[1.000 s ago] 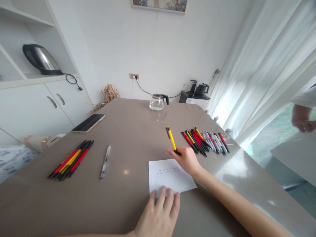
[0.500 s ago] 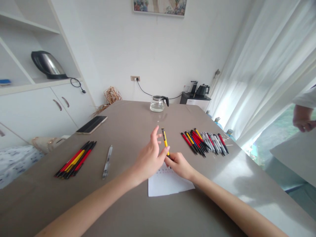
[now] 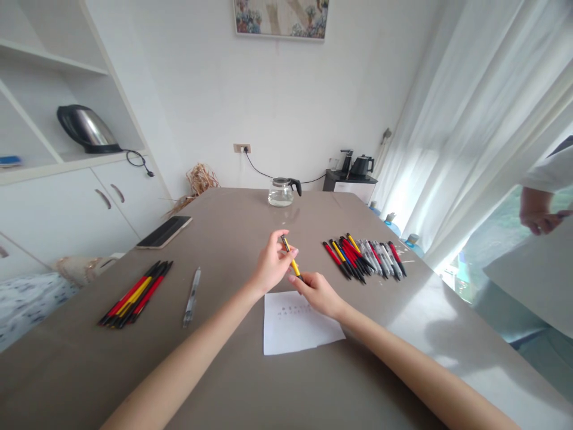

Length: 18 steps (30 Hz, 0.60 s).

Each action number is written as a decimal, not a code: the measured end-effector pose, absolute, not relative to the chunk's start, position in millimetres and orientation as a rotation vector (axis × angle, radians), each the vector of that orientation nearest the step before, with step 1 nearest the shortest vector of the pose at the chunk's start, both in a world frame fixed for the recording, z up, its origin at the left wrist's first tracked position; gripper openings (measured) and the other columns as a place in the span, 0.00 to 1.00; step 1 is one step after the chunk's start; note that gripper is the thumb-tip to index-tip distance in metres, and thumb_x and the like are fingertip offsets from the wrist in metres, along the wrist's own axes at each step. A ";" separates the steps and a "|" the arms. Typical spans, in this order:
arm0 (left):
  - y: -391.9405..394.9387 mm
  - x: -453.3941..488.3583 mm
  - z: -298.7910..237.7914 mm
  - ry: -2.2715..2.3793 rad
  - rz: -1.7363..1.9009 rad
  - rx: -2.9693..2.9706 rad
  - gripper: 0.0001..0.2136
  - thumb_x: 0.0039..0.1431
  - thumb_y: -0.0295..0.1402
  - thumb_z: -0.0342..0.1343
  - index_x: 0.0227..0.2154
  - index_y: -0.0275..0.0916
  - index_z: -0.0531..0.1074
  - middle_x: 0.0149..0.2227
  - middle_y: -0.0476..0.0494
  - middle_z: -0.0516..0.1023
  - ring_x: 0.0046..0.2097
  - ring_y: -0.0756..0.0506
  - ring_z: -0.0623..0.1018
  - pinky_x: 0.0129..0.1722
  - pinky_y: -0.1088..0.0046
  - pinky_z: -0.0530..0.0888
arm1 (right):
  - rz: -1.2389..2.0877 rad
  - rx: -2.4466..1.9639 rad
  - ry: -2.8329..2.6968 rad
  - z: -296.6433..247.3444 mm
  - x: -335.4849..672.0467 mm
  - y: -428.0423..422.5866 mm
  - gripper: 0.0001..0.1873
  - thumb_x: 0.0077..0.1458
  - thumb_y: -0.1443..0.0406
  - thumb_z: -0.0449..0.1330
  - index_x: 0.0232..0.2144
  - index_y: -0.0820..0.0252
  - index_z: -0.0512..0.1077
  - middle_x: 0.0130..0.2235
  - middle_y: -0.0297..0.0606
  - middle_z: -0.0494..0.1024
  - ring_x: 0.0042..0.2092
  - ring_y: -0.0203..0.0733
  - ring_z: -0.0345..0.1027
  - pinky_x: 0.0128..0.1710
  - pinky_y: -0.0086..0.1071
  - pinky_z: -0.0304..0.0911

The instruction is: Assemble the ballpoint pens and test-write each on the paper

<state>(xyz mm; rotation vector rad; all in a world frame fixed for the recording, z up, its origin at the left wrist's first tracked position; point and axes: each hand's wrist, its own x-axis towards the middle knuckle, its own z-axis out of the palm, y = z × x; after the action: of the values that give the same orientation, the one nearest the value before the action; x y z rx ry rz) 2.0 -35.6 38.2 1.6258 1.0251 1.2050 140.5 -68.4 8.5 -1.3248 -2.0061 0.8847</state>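
A yellow pen point(image 3: 294, 265) with black ends slants between my two hands, above the far edge of a white sheet of paper point(image 3: 290, 334). My left hand point(image 3: 271, 260) has its fingers round the pen's upper part, with the index finger at its top end. Around the lower black end, the fingers of my right hand point(image 3: 317, 291) are closed. Small handwritten marks show on the paper, partly covered by my right hand. To the right lies a spread of red, yellow, black and clear pens point(image 3: 358, 258).
Left of the paper lies a single clear pen point(image 3: 191, 298), beyond it a bundle of red, yellow and black pens point(image 3: 136, 294). A phone point(image 3: 165, 232) rests near the left edge. A glass pot point(image 3: 281, 193) stands at the back. Another person's hand point(image 3: 539, 220) shows at far right.
My left hand has closed from spread fingers onto the pen's upper part. The pen now leans more to the left, and more of the paper shows. The view has shifted slightly.
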 end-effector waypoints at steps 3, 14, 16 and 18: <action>-29.2 -3.2 35.0 1.068 1.202 1.574 0.27 0.48 0.40 0.52 0.50 0.43 0.49 0.36 0.44 0.71 0.29 0.50 0.74 0.23 0.76 0.71 | 0.853 -1.263 -2.058 16.9 143.6 -68.4 0.23 0.56 0.56 0.39 0.24 0.63 0.66 0.19 0.30 0.60 0.23 0.29 0.54 0.23 0.23 0.50; -18.8 -87.0 73.1 1.968 0.406 2.142 0.28 0.44 0.51 0.49 0.49 0.47 0.58 0.40 0.42 0.74 0.42 0.37 0.71 0.39 0.59 0.64 | -0.189 -2.103 -2.320 25.7 198.4 -31.0 0.19 0.57 0.64 0.39 0.32 0.64 0.67 0.33 0.46 0.72 0.35 0.43 0.67 0.32 0.31 0.57; -13.3 -120.8 79.6 2.193 0.142 2.063 0.24 0.42 0.52 0.50 0.39 0.43 0.67 0.39 0.38 0.74 0.41 0.34 0.70 0.38 0.55 0.64 | -0.211 -2.260 -2.300 24.5 213.7 -22.9 0.16 0.55 0.67 0.41 0.32 0.64 0.68 0.35 0.48 0.72 0.38 0.45 0.67 0.33 0.32 0.58; -8.3 -153.7 80.2 2.340 -0.004 1.932 0.20 0.38 0.50 0.54 0.29 0.38 0.71 0.35 0.33 0.74 0.39 0.30 0.70 0.35 0.52 0.64 | -0.198 -2.324 -2.303 21.1 223.9 -18.3 0.14 0.52 0.70 0.44 0.33 0.64 0.69 0.35 0.48 0.73 0.39 0.46 0.67 0.34 0.34 0.59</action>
<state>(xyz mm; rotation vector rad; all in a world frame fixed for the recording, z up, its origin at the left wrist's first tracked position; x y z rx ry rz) -153.7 -8.3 80.2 1.9323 2.3402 -0.0038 223.9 -18.3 21.1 -2.3241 -2.3034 -0.1975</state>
